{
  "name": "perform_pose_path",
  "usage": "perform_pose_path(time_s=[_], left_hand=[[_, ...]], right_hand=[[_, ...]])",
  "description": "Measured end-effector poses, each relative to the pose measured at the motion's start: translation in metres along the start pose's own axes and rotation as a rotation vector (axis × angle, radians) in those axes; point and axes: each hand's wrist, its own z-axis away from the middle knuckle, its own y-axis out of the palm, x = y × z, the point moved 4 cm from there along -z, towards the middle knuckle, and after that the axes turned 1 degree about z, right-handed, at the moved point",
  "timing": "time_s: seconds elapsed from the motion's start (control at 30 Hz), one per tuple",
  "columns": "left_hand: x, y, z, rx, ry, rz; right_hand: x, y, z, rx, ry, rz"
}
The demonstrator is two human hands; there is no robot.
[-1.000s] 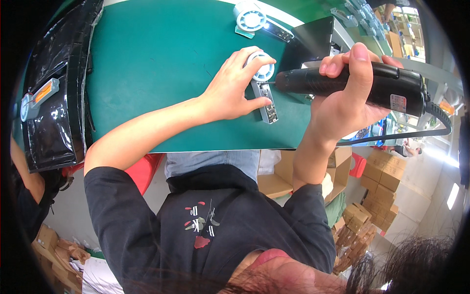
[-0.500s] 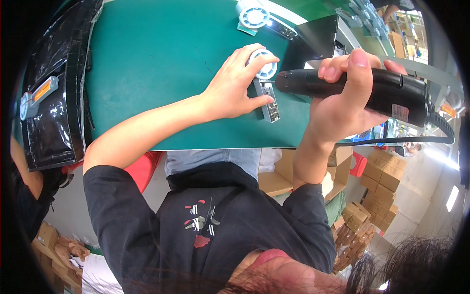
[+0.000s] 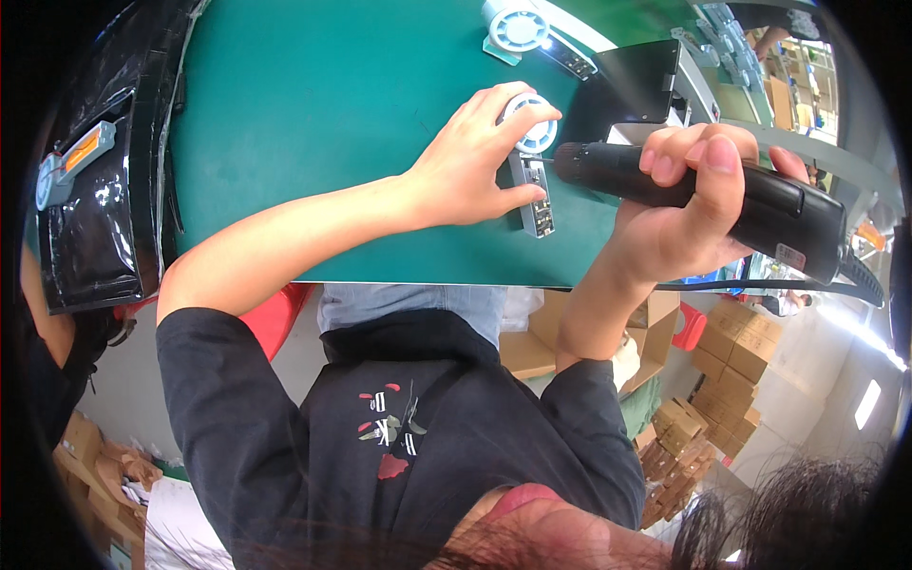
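My left hand (image 3: pixel 475 171) presses down on a small grey part with a round white fan (image 3: pixel 534 176) lying on the green mat (image 3: pixel 313 114). My right hand (image 3: pixel 679 204) grips a black electric screwdriver (image 3: pixel 703 195), held nearly level. Its tip touches the grey part just beside my left fingers. A black cable (image 3: pixel 760 285) trails from the tool's rear to the right.
A second white fan part (image 3: pixel 518 27) lies at the mat's far edge. A black box (image 3: pixel 632 85) stands behind the tool. Black trays (image 3: pixel 95 180) line the left side. Cardboard boxes (image 3: pixel 731 356) are stacked on the floor at lower right.
The screwdriver has shifted slightly lower and its tip sits against the grey part. My left hand keeps holding the part in the same spot.
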Motion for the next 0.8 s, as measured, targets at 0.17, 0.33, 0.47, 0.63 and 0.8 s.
perform_pose_path(time_s=[0.17,0.33,0.47,0.63,0.8], left_hand=[[-0.0004,-0.0005,0.0008,-0.001,-0.014,0.002],[0.0006,-0.0008,0.001,-0.011,-0.005,-0.003],[0.0002,-0.0003,0.0017,-0.022,-0.003,-0.007],[0.0016,0.0013,0.0028,-0.018,-0.011,0.002],[0.0012,0.0008,0.0009,-0.019,-0.008,0.001]], right_hand=[[-0.0013,-0.0006,0.0024,0.029,-0.028,0.002],[0.0011,0.0023,0.0009,0.067,0.002,0.004],[-0.001,0.0023,0.0006,0.154,-0.032,-0.106],[-0.0007,-0.0006,0.0049,0.184,-0.017,-0.193],[-0.0021,0.0021,0.0018,0.191,-0.035,-0.139]])
